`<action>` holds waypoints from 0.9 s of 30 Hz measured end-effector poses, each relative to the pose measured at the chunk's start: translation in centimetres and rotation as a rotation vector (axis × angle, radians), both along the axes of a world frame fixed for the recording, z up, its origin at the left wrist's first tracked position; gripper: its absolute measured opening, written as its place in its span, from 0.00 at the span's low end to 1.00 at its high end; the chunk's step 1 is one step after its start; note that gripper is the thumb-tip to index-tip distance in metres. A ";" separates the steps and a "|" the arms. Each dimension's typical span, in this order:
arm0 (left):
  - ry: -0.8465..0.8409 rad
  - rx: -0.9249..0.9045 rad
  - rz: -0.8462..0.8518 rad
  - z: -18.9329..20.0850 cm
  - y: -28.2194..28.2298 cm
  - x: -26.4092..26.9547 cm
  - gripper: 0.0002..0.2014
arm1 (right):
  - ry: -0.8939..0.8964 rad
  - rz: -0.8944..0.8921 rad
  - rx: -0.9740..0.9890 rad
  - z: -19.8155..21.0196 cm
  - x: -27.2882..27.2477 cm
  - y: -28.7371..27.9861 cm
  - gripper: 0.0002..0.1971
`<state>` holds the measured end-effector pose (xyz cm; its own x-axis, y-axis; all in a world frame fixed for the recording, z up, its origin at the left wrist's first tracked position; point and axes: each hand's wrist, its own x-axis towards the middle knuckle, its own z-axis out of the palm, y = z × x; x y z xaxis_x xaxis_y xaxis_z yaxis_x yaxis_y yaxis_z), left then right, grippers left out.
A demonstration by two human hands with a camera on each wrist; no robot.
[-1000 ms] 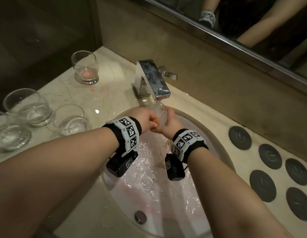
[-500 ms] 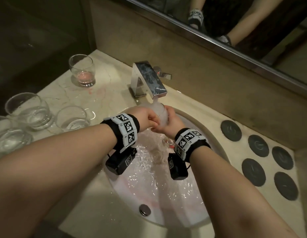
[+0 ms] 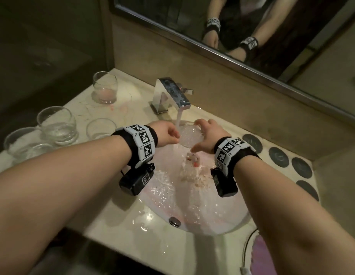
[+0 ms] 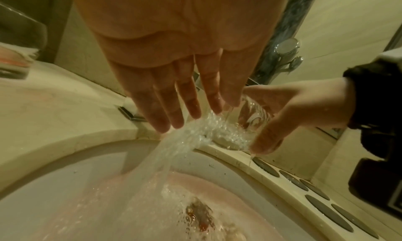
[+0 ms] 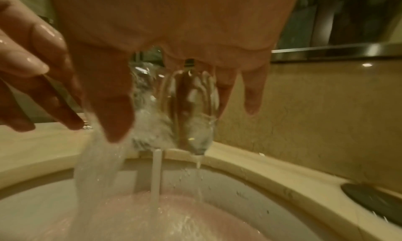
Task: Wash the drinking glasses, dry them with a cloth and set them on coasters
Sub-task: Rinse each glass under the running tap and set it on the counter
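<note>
Now, a veined marble counter [image 3: 69,114] under a framed mirror [image 3: 262,62], with a chrome tap [image 3: 172,94] running into the white basin [image 3: 216,221], pink-tinged water pooling. Right hand [image 3: 209,135] curls thumb and fingers round the clear rounded glass [image 3: 189,136], tipped under the stream. Left hand [image 4: 174,96] is relaxed, straight fingers in the flow beside its rim. Dark round coasters [image 3: 279,156] sit right.

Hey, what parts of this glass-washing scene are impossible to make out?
- Glass in the right hand: rim blurred by motion and running water, right wrist view.
- Coasters: their markings too dim to read, head view.
- Purple object: cut off by the bottom edge, head view.
</note>
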<state>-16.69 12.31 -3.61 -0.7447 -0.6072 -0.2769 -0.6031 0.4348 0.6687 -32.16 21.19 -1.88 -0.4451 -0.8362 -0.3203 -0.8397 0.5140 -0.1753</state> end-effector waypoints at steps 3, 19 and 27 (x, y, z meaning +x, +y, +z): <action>-0.013 -0.024 0.035 0.5 0.8 0.7 0.13 | 0.255 0.133 0.078 1.6 0.9 -0.1 0.40; 0.297 0.222 0.331 2.5 7.7 2.3 0.16 | 0.396 0.339 -0.045 5.5 2.6 3.1 0.40; 0.161 -0.061 0.377 5.1 9.3 7.2 0.05 | -0.083 0.342 -0.292 3.9 7.3 3.6 0.42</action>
